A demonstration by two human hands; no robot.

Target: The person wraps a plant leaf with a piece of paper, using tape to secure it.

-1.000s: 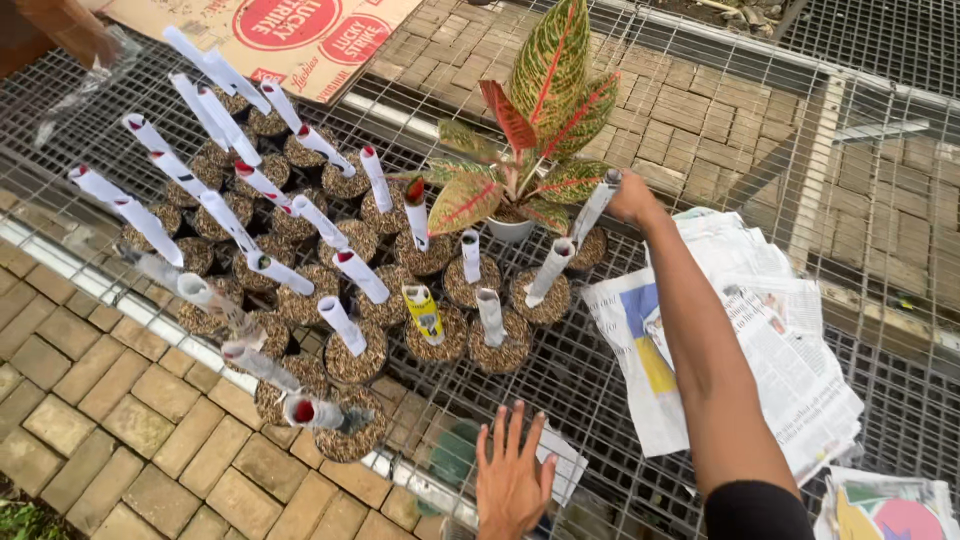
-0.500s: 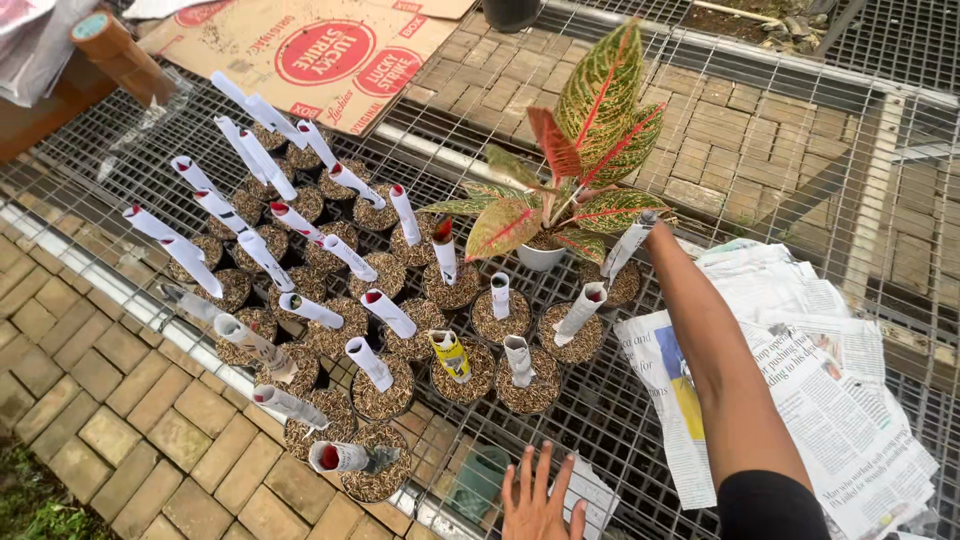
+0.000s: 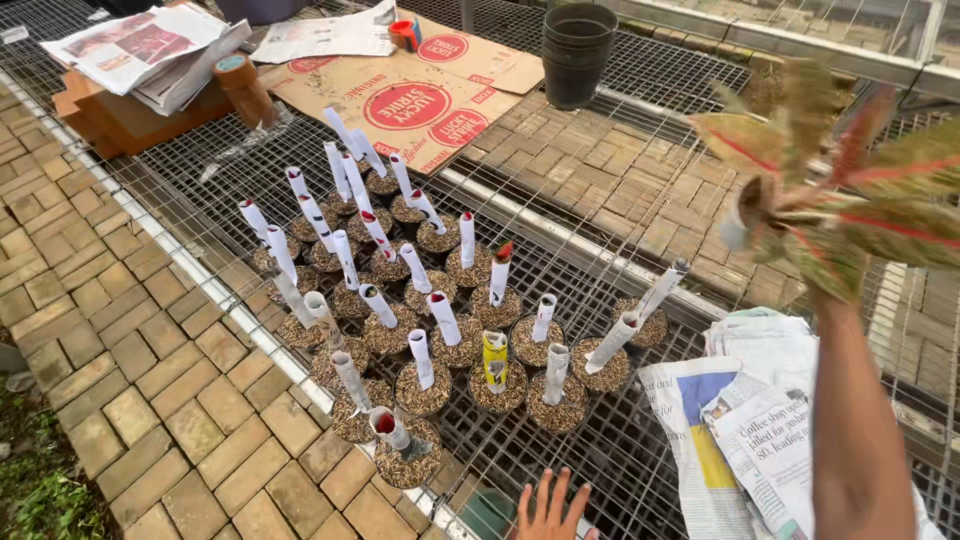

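Observation:
My right hand [image 3: 790,222] is raised at the right and grips a small white pot [image 3: 735,228] holding a plant with red and green leaves [image 3: 850,170]. The plant hangs in the air, tilted and blurred, and its leaves hide most of the hand. My left hand [image 3: 550,508] rests at the bottom edge on the wire mesh bench [image 3: 620,130], fingers spread and holding nothing. In front of it stand several small gravel-filled pots [image 3: 420,390], each with a paper-wrapped cutting [image 3: 440,318] sticking up.
Newspaper sheets [image 3: 750,440] lie on the mesh under my right arm. Flattened cardboard [image 3: 420,100], a stack of black pots [image 3: 575,50], a tape roll [image 3: 240,85] and a newspaper pile [image 3: 140,45] sit at the back. Brick paving [image 3: 120,380] runs along the left.
My right hand has lifted the leafy plant off the bench and swung it up to the right. The view has shifted, and my left hand stays low on the mesh.

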